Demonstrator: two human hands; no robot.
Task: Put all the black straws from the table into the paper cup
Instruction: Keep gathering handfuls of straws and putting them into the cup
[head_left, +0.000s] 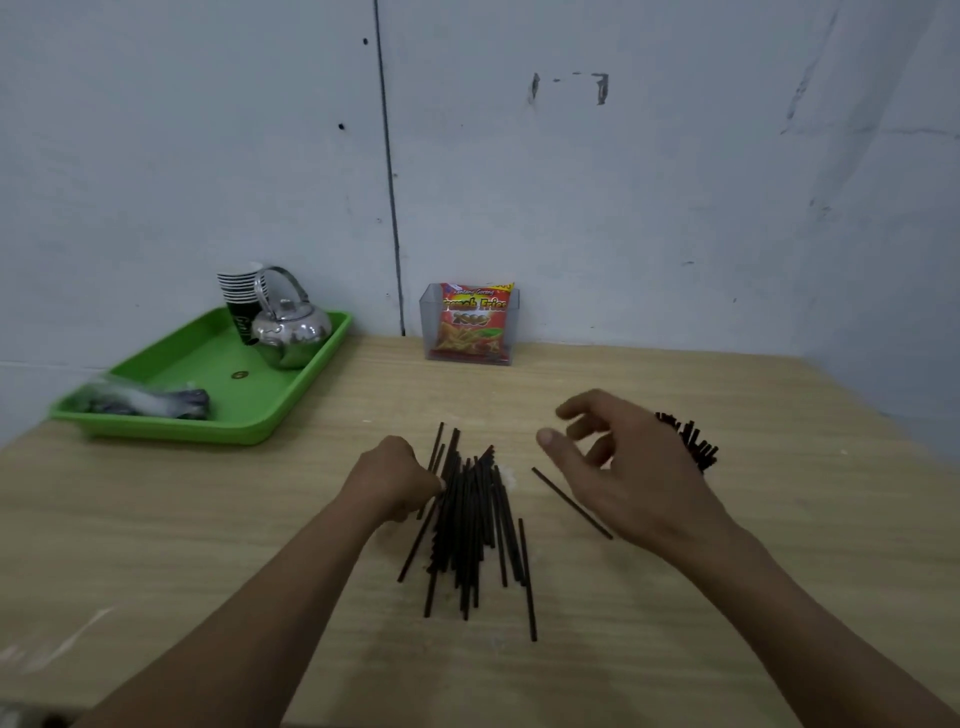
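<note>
Head view: one pale wood-grain table (727, 597), matt and flat, set against a scuffed whitish wall.
Black straws (472, 519): thin, straight, matt tubes in one loose pile at mid-table, mostly lying lengthwise away from the person. They overlap too much for an exact count, roughly two dozen.
Lone straw (571, 503): one, lying diagonally on the wood just right of the pile, its far end under the right hand.
Upright bunch (693, 441): more black straws standing close together, tips fanned out. The hand hides whatever holds them, so I cannot tell what it is.
Left hand (395, 478): fingers curled tight at the pile's left edge, gripping a few of the black straws.
Right hand (634, 467): above the table with thumb and fingers loosely spread, holding nothing.
Green tray (218, 434): one, smooth plastic, rectangular with a raised rim, at the far left corner.
Kettle (291, 332): one, rounded mirror-bright metal with an arched handle, on the tray.
Cup stack (241, 301): one stack of dark nested paper cups behind the kettle. The rims are too close to count.
Wrapped bundle (150, 402): one, crinkled clear plastic, blurred, at the tray's near end.
Clear box (430, 322): one, rigid see-through plastic, against the wall.
Snack packet (474, 322): one, glossy red and orange, upright inside the box.
</note>
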